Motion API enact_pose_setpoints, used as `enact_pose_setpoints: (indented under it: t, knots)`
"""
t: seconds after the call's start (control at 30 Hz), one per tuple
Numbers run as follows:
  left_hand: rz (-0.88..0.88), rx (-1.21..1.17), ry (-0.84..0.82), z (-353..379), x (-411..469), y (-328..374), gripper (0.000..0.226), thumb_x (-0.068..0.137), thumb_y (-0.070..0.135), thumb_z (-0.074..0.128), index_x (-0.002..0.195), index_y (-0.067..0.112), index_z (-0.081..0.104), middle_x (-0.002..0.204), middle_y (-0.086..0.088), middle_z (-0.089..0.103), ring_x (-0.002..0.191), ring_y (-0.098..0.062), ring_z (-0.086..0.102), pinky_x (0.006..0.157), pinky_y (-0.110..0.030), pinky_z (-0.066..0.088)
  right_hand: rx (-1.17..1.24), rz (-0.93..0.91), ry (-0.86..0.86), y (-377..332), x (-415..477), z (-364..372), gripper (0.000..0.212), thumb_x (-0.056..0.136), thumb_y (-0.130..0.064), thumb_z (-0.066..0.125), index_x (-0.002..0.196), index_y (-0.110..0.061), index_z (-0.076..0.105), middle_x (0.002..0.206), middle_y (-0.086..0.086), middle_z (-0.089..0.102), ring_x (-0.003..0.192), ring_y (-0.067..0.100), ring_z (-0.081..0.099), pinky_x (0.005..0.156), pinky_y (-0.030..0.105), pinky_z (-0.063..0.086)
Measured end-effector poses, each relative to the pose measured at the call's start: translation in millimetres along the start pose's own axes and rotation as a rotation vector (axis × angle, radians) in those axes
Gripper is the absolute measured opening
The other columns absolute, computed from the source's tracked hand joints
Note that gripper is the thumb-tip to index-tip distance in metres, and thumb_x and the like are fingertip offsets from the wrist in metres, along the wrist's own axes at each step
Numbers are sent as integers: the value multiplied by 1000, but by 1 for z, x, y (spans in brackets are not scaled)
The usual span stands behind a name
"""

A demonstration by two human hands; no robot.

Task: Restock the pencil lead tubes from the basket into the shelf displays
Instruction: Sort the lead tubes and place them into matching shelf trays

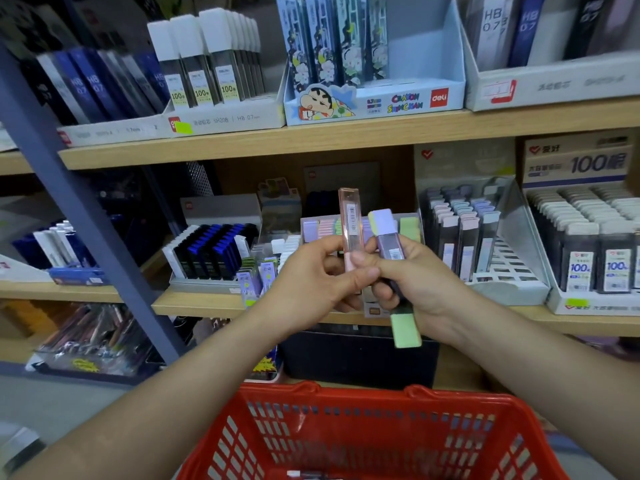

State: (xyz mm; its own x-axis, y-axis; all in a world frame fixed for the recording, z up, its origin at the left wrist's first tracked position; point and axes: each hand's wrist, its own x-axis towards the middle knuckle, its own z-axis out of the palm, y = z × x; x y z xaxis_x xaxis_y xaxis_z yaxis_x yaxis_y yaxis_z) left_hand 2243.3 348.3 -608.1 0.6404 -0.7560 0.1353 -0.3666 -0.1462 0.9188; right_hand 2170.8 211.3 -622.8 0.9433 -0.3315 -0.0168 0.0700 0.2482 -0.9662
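My left hand (311, 278) pinches a pink lead tube (350, 223) held upright in front of the middle shelf. My right hand (412, 282) grips a bundle of tubes: a purple-capped tube (386, 233) sticks up, and a green-capped tube (405, 329) sticks out below the fist. The two hands touch at the fingers. Behind them stands a pastel display box (315, 225) with purple, pink and green caps. The red basket (239, 431) is below, at the bottom of the view; one tube (304, 474) lies at its bottom edge.
A wooden upper shelf (346, 136) carries boxed lead tubes and a cartoon display box (374, 98). The middle shelf holds a black-and-blue tube tray (211, 254) at left and grey tube displays (464, 237) at right. A grey metal post (69, 188) slants across the left.
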Motion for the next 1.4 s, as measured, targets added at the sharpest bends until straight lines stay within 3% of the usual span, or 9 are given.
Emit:
enact_pose_setpoints:
  t: [0.17,0.3,0.5,0.67,0.83,0.93,1.07,1.17,1.4]
  knots:
    - [-44,50,79,-22,-4,-2,23,95,10,56,117,10,63,85,-14,73,67,-19,70,60,-26,56,-59,-18,44,-1,-1,1,19,89,-25,69,100,-10,62,86,10,66,41,9,40,38,20,31]
    - [30,440,110,-60,-6,5,20,97,21,55,108,33,68,90,-7,69,78,-28,63,73,-43,55,-66,23,85,-11,4,-8,29,92,-46,59,105,-21,68,87,4,69,42,10,38,41,22,29]
    - [57,488,178,-79,-5,5,3,83,21,74,85,23,74,72,-4,71,67,-19,68,69,-41,58,-182,65,2,-8,5,-15,12,96,-23,61,106,-16,63,80,4,64,44,11,38,41,22,29]
    - [56,412,177,-75,-3,-1,8,88,16,68,93,19,73,78,-5,69,69,-14,66,64,-24,57,-376,29,-51,5,4,-11,17,89,-8,70,105,-13,65,53,-7,52,47,10,42,40,21,35]
    - [66,244,144,-73,-3,-5,13,89,17,65,95,26,71,74,-19,65,64,-15,61,63,-25,57,-385,-66,-1,10,7,-5,24,85,-5,73,102,-19,63,60,-7,62,47,11,48,42,22,39]
    - [28,83,156,-71,-3,-3,15,81,23,70,95,20,74,67,-5,66,63,-14,61,70,-34,61,-423,-116,15,13,10,-4,25,84,-5,74,100,-20,62,57,-8,63,46,10,49,42,23,41]
    - [10,-72,114,-71,-3,1,25,72,23,70,95,15,73,75,-2,71,70,-12,66,67,-24,58,-317,-45,-37,15,11,-4,19,88,-11,71,104,-14,63,68,0,69,47,11,45,42,24,37]
    - [68,129,178,-71,2,-1,8,82,22,68,88,21,74,70,0,67,68,-13,62,65,-25,58,-268,49,-84,17,12,-5,20,93,-19,66,108,-7,62,79,11,71,45,10,42,41,21,34]
    - [202,527,363,-66,14,-7,7,87,27,69,83,25,75,68,6,70,57,-8,63,57,-25,53,-99,165,22,5,14,-15,27,101,-23,45,111,-5,62,62,4,51,44,14,38,41,22,27]
